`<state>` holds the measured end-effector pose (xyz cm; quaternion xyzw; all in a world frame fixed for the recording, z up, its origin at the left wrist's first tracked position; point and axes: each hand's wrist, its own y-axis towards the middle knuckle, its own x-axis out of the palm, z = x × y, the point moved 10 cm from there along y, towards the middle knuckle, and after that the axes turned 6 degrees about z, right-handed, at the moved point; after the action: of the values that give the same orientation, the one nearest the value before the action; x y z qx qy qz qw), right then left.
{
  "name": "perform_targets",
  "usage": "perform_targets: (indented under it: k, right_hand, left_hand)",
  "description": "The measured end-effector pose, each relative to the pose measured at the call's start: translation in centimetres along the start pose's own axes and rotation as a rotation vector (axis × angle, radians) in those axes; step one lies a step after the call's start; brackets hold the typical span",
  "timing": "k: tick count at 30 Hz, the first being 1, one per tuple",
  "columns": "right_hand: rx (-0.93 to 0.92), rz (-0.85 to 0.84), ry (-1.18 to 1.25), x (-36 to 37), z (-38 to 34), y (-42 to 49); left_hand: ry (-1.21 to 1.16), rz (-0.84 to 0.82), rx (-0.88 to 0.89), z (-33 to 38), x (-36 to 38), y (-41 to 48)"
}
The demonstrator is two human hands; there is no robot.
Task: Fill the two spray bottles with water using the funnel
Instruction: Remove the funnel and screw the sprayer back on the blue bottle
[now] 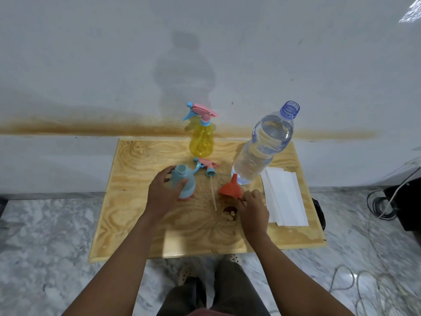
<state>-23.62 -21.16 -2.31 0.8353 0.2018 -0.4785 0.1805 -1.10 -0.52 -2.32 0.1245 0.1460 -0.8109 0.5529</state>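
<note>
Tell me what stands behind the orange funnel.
The uncapped water bottle, mostly full, stands right behind the funnel. The funnel's spout covers part of its base, so contact cannot be judged.

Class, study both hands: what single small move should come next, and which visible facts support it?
Probably lift the orange funnel, turn it spout-down and seat it in the open neck of the blue spray bottle. The right hand pinches the funnel's rim, the left hand holds that bottle, its spray head lies on the table, and the water bottle stands uncapped.
</note>
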Motion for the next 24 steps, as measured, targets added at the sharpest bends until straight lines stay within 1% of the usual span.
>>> perform_targets:
  k: [3, 5, 11, 13, 15, 16, 20, 24]
  right_hand:
    - [0.002, -0.021, -0.064, 1.1, 0.2, -0.5]
    - [0.014, -0.063, -0.092, 1.7, 0.4, -0.9]
    - [0.110, -0.202, -0.108, 3.4, 1.2, -1.4]
    - [0.158, -0.230, -0.099, 3.7, 1.5, -1.3]
    - [0.203, -0.220, -0.059, 3.6, 1.7, -1.2]
    - [0.201, -0.203, -0.030, 3.4, 1.4, -1.1]
    - [0.102, -0.187, 0.084, 3.4, -0.6, -0.5]
    - [0.107, -0.219, 0.100, 4.2, -1.0, 0.7]
  left_hand:
    - [-0.005, -0.002, -0.002, 0.3, -0.1, -0.1]
    - [-0.003, 0.000, -0.003, 0.4, -0.1, -0.1]
    - [0.012, 0.007, -0.013, 0.2, -0.2, 0.0]
    - [0.018, 0.010, -0.005, 0.4, -0.2, -0.1]
    - [0.023, 0.014, 0.002, 0.6, -0.2, -0.3]
    - [0.023, 0.016, 0.003, 0.6, -0.2, -0.3]
    - [0.028, 0.012, 0.002, 0.8, -0.2, -0.4]
    - [0.040, 0.022, -0.019, 0.8, -0.2, -0.3]
